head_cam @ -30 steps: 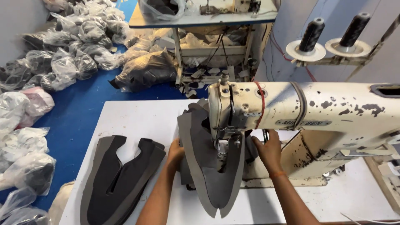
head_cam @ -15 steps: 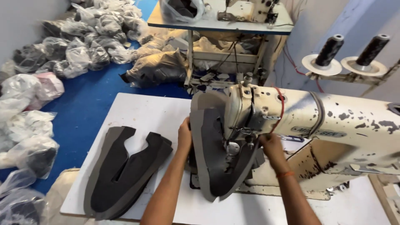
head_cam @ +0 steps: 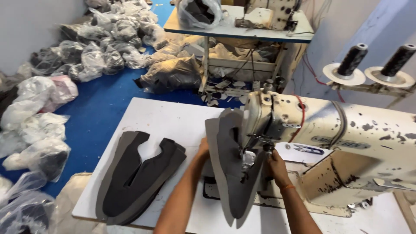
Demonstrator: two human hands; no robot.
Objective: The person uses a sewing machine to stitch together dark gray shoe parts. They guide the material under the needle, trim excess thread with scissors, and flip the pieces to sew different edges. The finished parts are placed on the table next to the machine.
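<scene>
1. Far left, past the worktop (head_cam: pixel 164 117) edge: clear plastic bags (head_cam: pixel 86 56) heaped on blue floor (head_cam: pixel 108 104), contents hard to make out, some cut off by frame.
2. Near the worktop's left edge: stack of dark grey cut pieces (head_cam: pixel 138 177), flat, front end reaching the near edge.
3. My left hand (head_cam: pixel 203 149) presses the left side of the grey folded piece (head_cam: pixel 229 173); fingers hidden behind it, so can't tell how tight I hold.
4. That piece stands upright at the needle of the cream sewing machine (head_cam: pixel 346 143), lower tip hanging past the near edge.
5. My right hand (head_cam: pixel 275 167) is closed on its right side, under the machine head; fingertips partly hidden.
6. Back right: two dark thread cones (head_cam: pixel 377 60), another table (head_cam: pixel 238 30) behind.
</scene>
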